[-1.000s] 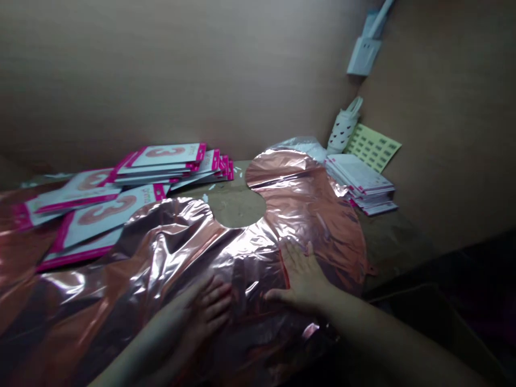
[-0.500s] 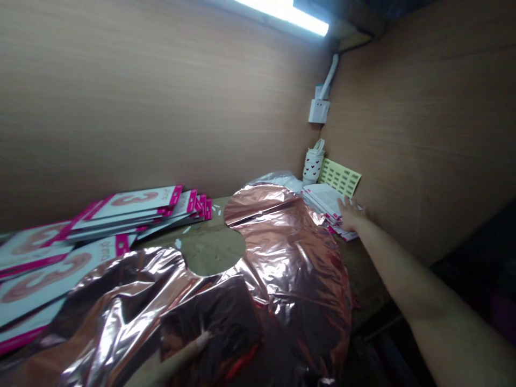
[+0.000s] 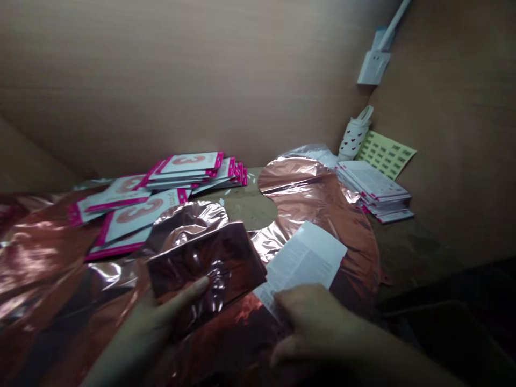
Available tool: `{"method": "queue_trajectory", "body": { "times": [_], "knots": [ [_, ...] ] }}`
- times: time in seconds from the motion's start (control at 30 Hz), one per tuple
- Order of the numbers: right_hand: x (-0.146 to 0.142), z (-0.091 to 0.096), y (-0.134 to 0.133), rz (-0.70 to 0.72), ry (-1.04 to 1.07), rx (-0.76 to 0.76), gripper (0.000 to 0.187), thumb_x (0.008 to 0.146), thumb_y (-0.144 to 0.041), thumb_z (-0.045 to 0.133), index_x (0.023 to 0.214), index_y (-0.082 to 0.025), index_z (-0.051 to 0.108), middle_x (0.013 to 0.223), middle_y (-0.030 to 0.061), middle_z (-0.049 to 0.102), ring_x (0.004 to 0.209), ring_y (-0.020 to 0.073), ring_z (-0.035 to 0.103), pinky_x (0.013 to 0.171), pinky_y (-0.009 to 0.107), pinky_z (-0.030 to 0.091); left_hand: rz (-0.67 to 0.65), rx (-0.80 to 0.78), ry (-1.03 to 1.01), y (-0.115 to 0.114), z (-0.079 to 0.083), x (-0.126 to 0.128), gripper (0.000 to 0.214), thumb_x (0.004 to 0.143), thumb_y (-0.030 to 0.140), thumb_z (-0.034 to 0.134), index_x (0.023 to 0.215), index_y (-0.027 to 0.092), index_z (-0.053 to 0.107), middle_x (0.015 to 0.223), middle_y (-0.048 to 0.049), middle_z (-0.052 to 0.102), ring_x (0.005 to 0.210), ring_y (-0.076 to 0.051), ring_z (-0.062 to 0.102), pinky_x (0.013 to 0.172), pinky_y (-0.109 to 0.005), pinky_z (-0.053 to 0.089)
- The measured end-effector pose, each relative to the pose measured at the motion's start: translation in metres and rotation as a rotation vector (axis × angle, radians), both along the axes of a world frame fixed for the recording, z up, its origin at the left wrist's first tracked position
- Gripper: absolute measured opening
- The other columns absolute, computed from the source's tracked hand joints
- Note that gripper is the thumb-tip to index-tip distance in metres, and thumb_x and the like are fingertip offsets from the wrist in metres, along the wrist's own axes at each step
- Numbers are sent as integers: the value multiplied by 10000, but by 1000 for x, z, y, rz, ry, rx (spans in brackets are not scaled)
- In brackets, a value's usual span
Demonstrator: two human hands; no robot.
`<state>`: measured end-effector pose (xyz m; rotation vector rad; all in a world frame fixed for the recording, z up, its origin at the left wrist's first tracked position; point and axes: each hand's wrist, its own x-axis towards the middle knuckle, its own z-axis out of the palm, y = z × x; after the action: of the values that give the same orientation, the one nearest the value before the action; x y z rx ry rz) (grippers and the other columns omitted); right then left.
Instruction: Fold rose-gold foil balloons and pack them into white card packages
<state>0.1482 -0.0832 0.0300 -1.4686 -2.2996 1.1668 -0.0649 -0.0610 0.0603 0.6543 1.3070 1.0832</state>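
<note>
My left hand grips a folded rose-gold foil balloon, its thumb lying across the shiny top face. Close on the right, my right hand is closed on a white printed card, which stands tilted away from me. The card's left edge reaches the folded foil; whether they touch I cannot tell. Beneath both hands a large flat rose-gold foil balloon with a curved outline is spread over the table. Motion blurs the right fingers.
Packs with pink edges and a printed 3 are piled at the back left. A stack of white cards lies at the right, near a yellow label sheet and a white cup with hearts. A socket is on the wall.
My right hand has come back from the card stack at the right with a white card, up beside the folded foil. My left hand still holds the folded foil. The view has shifted.
</note>
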Motion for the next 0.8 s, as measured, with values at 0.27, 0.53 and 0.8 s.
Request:
{"method": "queue_trajectory", "body": {
  "times": [0.27, 0.53, 0.8],
  "knots": [
    [83, 4, 60, -360, 1074, -431, 474, 647, -302, 734, 1069, -144, 588, 959, 86, 672, 847, 205, 646, 835, 380, 477, -561, 562, 264, 25, -22, 93, 348, 855, 402, 478, 1050, 137, 590, 934, -77, 681, 820, -214, 648, 716, -333, 519],
    [191, -22, 96, -1068, 743, -104, 312, 548, -72, 723, 827, -155, 609, 694, 12, 675, 623, 167, 632, 676, 334, 530, -798, 1133, 1058, 84, -61, 169, 213, 841, 281, 484, 815, 148, 648, 858, -98, 611, 869, -235, 544, 807, -375, 415],
    [175, -39, 86, -1096, 798, -32, 459, 503, -163, 764, 925, -172, 583, 779, 12, 677, 720, 186, 640, 746, 375, 522, -867, 1362, 1200, 98, -74, 178, 405, 788, 512, 531, 971, 158, 603, 965, -112, 575, 948, -267, 474, 881, -429, 335]
  ]
}}
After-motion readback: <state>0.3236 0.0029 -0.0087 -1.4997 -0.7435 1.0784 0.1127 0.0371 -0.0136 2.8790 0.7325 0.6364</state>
